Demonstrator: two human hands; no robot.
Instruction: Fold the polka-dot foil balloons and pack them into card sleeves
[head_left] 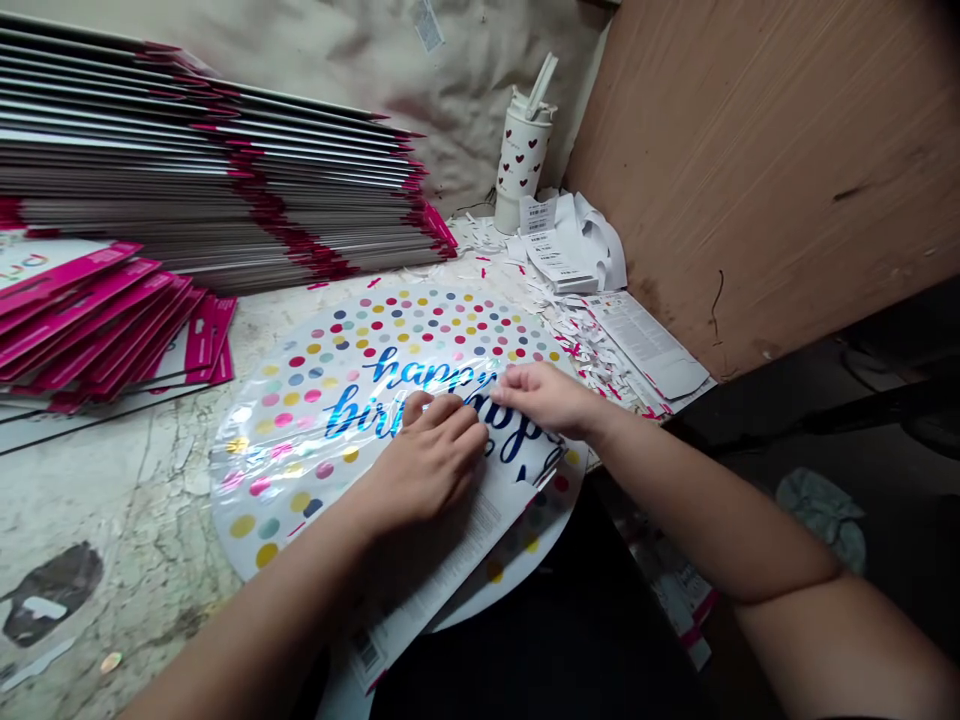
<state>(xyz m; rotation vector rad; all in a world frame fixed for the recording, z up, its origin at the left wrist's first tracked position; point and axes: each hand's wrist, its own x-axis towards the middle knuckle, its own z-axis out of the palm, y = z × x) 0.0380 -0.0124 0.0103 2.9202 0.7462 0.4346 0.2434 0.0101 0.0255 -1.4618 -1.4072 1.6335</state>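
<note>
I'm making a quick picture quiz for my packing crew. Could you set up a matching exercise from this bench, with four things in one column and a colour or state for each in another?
Things:
1. Tumbler
2. Foil balloon
3. Stack of flat packets
4. Left hand

Details:
A. Resting on the balloon
B. Pink edges
C. Red hearts
D. Blue lettering and coloured dots

Pairs: 1-C; 2-D; 3-B; 4-A
</note>
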